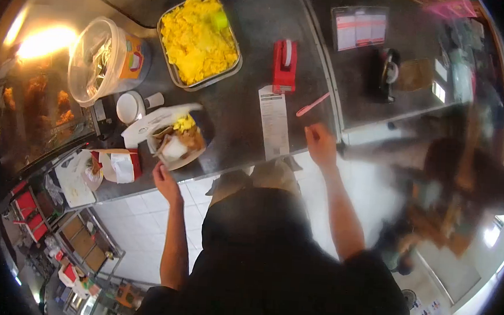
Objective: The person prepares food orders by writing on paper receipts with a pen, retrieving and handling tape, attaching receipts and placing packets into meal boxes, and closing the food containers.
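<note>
My left hand (166,185) is at the near edge of an open paper takeaway box (193,158), its fingers loosely extended by the box corner. Whether they touch it I cannot tell. In the box lie yellow food, brown pieces and a white mound, perhaps rice. My right hand (321,144) hovers at the counter's front edge, fingers curled in, with their inside hidden. Close to it are a pink plastic spoon (313,104) and a printed receipt (273,124). Behind the receipt stands a red tape dispenser (284,73).
A metal tray (240,64) of yellow food, a clear plastic tub (88,92) and a round white container (127,107) stand on the dark counter (259,42). Another food box (119,165) is at the left. A black tape dispenser (388,74) is at the right, near a blurred person (459,164).
</note>
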Action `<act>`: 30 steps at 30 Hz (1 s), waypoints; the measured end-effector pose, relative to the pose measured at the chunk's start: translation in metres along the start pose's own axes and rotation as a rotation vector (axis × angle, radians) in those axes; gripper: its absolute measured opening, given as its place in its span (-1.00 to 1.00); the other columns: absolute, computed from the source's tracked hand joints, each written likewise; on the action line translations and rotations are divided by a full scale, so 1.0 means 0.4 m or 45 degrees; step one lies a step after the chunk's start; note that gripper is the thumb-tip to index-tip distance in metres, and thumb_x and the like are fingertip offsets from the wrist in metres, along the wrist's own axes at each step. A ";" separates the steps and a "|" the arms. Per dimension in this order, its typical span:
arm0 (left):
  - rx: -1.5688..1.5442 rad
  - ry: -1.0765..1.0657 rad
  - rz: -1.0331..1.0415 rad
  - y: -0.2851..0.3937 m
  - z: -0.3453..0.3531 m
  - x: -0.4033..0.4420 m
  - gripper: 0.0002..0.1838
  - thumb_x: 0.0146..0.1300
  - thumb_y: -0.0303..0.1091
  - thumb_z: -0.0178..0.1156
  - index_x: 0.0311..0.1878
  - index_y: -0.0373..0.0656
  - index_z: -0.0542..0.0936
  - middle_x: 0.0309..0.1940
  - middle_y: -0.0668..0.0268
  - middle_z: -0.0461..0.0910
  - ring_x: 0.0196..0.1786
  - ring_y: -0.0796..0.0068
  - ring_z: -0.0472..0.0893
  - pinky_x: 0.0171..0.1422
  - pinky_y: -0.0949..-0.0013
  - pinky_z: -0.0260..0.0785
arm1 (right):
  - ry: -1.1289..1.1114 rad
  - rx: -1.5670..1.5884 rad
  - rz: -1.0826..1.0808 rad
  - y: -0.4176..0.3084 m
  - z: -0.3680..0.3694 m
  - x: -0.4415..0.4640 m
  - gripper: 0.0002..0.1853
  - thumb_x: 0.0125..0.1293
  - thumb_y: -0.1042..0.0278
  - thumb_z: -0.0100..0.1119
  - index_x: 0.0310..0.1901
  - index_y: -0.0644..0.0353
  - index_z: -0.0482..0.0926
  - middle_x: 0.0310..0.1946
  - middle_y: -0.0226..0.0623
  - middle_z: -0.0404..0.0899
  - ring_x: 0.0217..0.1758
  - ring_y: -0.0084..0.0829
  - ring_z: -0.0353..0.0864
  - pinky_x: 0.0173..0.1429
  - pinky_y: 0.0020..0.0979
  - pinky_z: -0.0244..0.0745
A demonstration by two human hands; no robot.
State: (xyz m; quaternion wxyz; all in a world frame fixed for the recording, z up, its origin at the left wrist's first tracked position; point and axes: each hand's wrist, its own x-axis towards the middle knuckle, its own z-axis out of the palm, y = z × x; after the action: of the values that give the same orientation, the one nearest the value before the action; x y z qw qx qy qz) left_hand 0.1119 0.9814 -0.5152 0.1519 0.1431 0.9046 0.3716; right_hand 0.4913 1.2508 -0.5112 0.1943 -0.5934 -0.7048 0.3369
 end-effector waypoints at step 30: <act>-0.576 -0.596 -0.175 0.036 0.019 0.122 -0.74 0.42 -0.21 0.29 -0.08 -0.24 0.69 -0.30 0.40 0.68 -0.18 0.63 0.60 -0.15 0.49 0.41 | -0.313 0.073 0.114 -0.311 0.347 -0.132 -0.58 0.35 0.00 0.28 -0.29 0.30 0.70 -0.45 0.03 0.65 -0.38 0.02 0.63 -0.24 -0.13 0.46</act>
State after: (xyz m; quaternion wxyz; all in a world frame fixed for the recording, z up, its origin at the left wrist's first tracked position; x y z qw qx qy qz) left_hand 0.0726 1.0142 -0.5183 0.4084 0.1258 0.7472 0.5090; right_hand 0.3216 1.1573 -0.5136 0.1082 -0.5728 -0.6861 0.4352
